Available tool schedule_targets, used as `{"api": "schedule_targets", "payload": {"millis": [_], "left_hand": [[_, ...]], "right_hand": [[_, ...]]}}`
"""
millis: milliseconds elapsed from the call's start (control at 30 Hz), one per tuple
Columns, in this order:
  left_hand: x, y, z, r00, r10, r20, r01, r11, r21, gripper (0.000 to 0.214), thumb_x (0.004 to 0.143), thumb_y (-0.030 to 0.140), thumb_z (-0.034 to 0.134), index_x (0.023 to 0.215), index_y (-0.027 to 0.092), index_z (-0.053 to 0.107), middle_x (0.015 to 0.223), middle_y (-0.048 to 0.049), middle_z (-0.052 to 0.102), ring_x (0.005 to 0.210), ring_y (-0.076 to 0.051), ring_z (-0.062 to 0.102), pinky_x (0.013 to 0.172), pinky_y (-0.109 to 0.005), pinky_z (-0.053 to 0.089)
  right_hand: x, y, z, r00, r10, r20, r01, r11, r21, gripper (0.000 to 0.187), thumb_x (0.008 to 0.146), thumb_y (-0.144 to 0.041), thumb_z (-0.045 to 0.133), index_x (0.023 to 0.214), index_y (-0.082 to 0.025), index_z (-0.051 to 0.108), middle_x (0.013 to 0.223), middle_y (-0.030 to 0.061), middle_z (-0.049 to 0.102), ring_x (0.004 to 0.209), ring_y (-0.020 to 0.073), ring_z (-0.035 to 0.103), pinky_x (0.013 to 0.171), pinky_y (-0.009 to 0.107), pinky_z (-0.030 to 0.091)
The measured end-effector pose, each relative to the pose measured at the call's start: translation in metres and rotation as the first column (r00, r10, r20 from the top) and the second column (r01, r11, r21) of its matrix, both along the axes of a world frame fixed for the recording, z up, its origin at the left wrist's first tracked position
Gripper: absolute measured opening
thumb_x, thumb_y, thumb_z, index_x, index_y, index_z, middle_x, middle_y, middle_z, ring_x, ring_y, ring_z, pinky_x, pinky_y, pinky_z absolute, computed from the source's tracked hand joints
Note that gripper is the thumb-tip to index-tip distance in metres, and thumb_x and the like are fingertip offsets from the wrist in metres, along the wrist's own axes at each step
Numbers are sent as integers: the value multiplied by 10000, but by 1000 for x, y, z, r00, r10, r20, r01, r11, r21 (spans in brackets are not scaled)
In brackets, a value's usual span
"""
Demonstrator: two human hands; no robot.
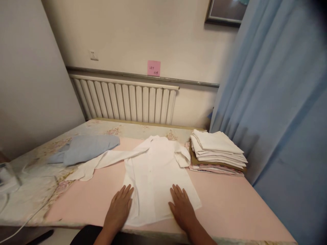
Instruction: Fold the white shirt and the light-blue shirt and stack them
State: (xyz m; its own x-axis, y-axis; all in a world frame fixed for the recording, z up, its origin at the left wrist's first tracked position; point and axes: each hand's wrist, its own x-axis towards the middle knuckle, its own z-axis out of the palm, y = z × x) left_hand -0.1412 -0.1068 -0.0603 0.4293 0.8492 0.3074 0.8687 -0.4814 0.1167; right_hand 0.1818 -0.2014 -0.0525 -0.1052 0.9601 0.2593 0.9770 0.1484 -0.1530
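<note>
White shirt [155,170] spread flat on surface [230,204], folded stack [217,149] to its right. Left hand [119,207], right hand [182,207]: fully open, palms down on shirt's lower corners, gripping nothing, likely keeping cloth smooth.

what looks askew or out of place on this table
The white button-up shirt lies lopsided: one long sleeve trails out toward the crumpled light blue garment, while the other sleeve is folded in. The left hand and right hand lie flat on its lower part.

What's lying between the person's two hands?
The head view shows the lower part of a white shirt spread flat between the left hand and right hand.
</note>
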Motion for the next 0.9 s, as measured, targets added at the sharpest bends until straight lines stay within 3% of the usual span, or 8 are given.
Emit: {"api": "schedule_targets", "payload": {"millis": [167,267,367,467,533,700,900], "left_hand": [[-4,-20,-1,998,37,53,-36,999,-13,457,910,336,360,1336,258,503,1436,-10,458,1365,-233,345,1101,-439,284],[-11,-31,-7,983,81,162,-78,997,-29,449,897,339,362,1287,218,550,1408,-40,496,1344,-225,380,1109,-427,293],[-21,-39,-9,918,194,345,-169,980,-102,442,885,346,339,1209,172,586,1369,-81,531,1283,-198,461,1086,-366,348],[-29,-44,0,813,357,461,-277,932,-235,441,874,389,336,1171,158,567,1278,-92,593,1188,-197,543,1027,-342,410],[-30,-45,11,785,424,451,-308,899,-311,415,861,403,357,1120,162,575,1176,-89,639,1107,-208,584,976,-338,437],[-22,-48,40,833,461,304,-295,837,-460,278,852,332,375,938,197,602,954,-63,676,934,-213,620,838,-323,443],[-13,-45,40,778,578,246,-294,681,-671,185,833,365,449,852,213,552,770,-16,661,718,-184,644,670,-274,438]], "right_hand": [[35,-12,-12,994,-104,38,100,991,84,508,933,-375,383,1383,-143,434,1466,107,379,1370,274,311,1113,473,249],[47,-18,-21,983,-184,10,180,970,165,485,927,-376,392,1311,-103,509,1409,147,456,1338,288,364,1100,462,270],[54,-24,-24,962,-261,-86,274,925,262,457,915,-353,392,1230,-65,554,1337,187,517,1280,291,425,1073,433,314],[58,-28,-17,909,-358,-215,408,871,274,434,898,-313,361,1180,-46,556,1235,209,568,1172,290,496,1015,417,365],[60,-30,-6,864,-420,-277,478,857,191,402,884,-286,344,1141,-66,561,1139,188,608,1089,278,534,974,400,386],[63,-29,24,731,-590,-342,563,805,-186,334,869,-310,351,1093,-162,550,1043,112,644,938,237,600,797,323,434],[61,-25,38,716,-651,-251,540,745,-392,347,859,-364,371,1107,-193,544,1050,98,663,944,231,620,749,305,414]]}}
